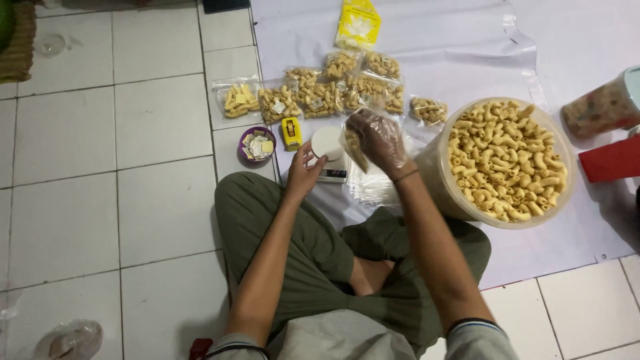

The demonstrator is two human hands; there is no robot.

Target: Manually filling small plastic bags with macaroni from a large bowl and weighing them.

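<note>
We sit cross-legged on a white tiled floor (100,200), looking down at our own two hands; our right hand (379,139), inside a clear plastic glove, has its fingers curled closed around a small clear bag of macaroni snack (355,151), held just above a small kitchen scale (331,160); our left hand (303,172) rests beside the scale, fingers loosely bent and touching the edge of its round white platform, gripping nothing we can make out; a stack of empty clear bags (372,188) lies just right of the scale; a big round tub (505,160) heaped with the same curled snack stands further right on a white sheet (453,47); filled packets (320,97) lie in a row beyond the scale, with a purple bowl of small labels (257,144) and a yellow device (291,133) near them.
</note>
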